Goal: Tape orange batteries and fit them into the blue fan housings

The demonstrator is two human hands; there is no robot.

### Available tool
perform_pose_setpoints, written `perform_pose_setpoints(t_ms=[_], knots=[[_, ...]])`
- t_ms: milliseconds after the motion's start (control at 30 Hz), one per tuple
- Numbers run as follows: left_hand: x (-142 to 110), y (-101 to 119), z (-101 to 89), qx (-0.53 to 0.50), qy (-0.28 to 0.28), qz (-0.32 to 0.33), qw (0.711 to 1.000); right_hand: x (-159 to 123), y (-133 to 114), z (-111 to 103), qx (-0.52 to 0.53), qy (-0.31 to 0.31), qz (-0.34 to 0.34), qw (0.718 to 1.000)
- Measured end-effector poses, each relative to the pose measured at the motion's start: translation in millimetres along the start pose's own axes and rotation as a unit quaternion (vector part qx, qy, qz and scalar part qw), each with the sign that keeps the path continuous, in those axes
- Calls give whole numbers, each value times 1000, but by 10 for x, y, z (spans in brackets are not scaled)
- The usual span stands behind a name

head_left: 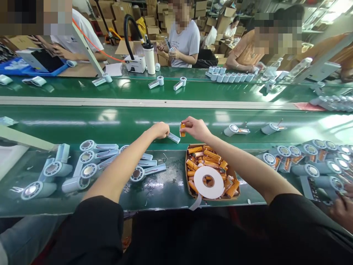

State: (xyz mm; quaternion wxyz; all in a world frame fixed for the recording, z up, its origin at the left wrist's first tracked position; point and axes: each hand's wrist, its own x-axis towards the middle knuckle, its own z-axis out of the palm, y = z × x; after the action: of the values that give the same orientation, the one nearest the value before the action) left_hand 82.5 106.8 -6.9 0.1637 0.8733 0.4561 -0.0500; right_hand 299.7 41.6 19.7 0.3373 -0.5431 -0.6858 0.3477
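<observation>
My left hand is closed around a pale blue handheld fan housing; its open handle trough points right, and the rest is hidden by my fingers. Just to the right, my right hand pinches an orange-wrapped battery with a pale strip along its side. Battery and handle are apart. Below my right forearm sits a cardboard box of orange batteries. A roll of white tape lies on top of them, its loose end hanging over the box's front edge.
Several fan housings lie on the bench at left, and more fans crowd the right. Two fans rest on the green belt. Co-workers sit across; a co-worker's hand shows at lower right.
</observation>
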Motion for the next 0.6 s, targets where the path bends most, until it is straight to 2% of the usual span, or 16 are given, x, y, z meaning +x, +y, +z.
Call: perform_pose_setpoints(t_ms=[133,300,400,600], knots=[[-3,-61,-84,-12,-31,-4,999,135,22,194,-164,-92,-19,982],[22,29,-91,-20,14,-45,999,151,-44,323,-394,-160,-41,904],[55,124,-44,-25,41,-66,997,149,-63,376,-428,-189,-32,883],[99,246,-2,-32,68,-99,992,204,-117,453,-432,-232,-2,872]])
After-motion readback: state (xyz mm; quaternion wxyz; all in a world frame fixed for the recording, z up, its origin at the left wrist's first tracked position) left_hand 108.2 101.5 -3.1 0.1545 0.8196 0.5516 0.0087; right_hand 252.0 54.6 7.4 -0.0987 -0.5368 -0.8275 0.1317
